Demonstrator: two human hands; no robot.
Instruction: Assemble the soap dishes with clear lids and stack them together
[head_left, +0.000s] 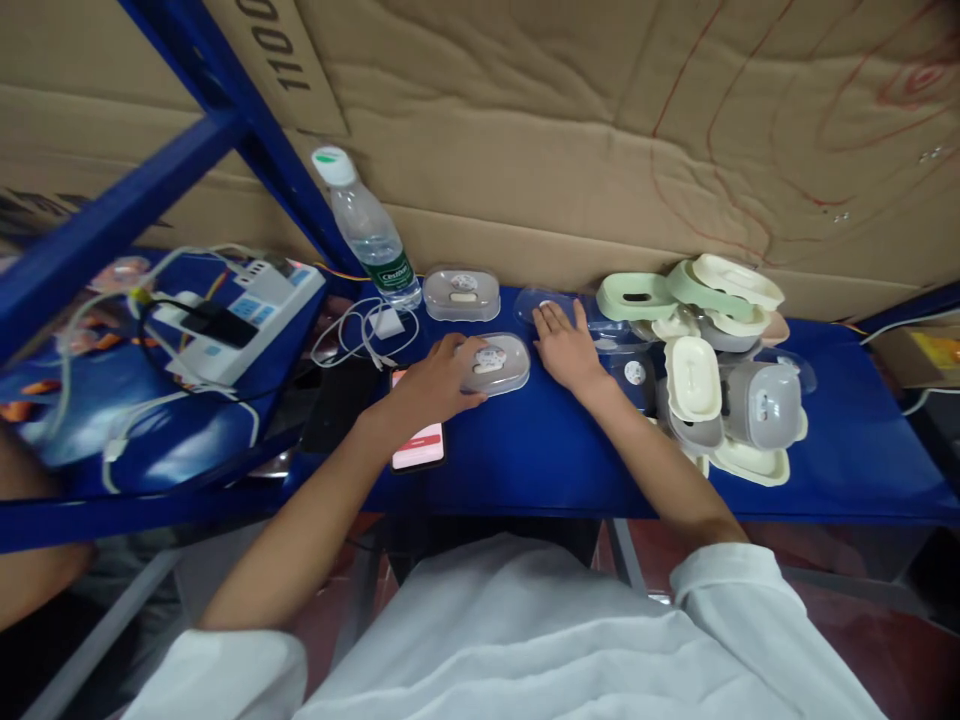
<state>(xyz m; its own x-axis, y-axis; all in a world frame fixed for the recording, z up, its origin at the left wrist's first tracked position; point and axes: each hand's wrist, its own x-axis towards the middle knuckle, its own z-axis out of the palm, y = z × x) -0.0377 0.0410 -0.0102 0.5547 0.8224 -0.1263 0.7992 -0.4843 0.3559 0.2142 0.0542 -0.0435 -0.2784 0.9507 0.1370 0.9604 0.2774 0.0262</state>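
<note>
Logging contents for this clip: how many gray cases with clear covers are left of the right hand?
2. The near case is at the left hand, partly hidden by it; the rear case stands right of the water bottle.

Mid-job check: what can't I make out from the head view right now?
In the head view:
- Left end of the held box: covered by the left hand.
- Part of the clear lid: under the right hand.
- Much of the phone: behind the left forearm.
- Print on the box's sticker: too small, blurred.
- Lower pieces of the pile: covered by upper ones.
- Carton: cut off by the right edge.
</note>
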